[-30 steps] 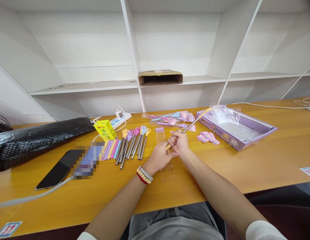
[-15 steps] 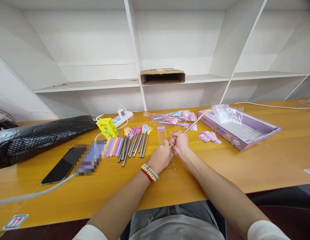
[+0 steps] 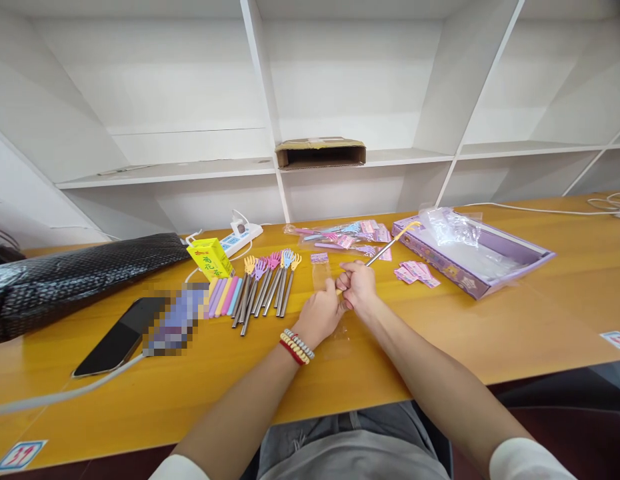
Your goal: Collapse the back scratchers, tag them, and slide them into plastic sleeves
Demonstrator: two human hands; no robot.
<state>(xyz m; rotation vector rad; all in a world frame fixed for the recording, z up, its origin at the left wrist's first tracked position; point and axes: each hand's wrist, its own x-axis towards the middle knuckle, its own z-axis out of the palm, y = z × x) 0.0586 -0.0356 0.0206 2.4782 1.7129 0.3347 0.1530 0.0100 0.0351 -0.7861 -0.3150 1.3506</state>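
Note:
A back scratcher [image 3: 378,255] with a yellow claw head and metal rod points up to the right from my right hand [image 3: 359,285], whose fingers are wrapped round the rod. My left hand [image 3: 321,312] is closed against it, gripping the lower end, where a bit of yellow handle shows between the hands. Under and behind my hands lies a clear plastic bag [image 3: 321,273] with a purple header. Left of them rest several claw-headed metal rods [image 3: 265,290] and a row of coloured handles [image 3: 224,297].
Bagged scratchers [image 3: 345,235] lie at the back, pink cards [image 3: 417,274] beside a purple tray box [image 3: 470,288] holding clear bags. To the left are a yellow box [image 3: 211,259], a power strip [image 3: 244,240], a phone [image 3: 117,340] and a black wrapped roll [image 3: 90,277].
The view has shifted slightly, so everything on the table sits a little further left. Both hands keep their grip on the back scratcher, with hardly any movement.

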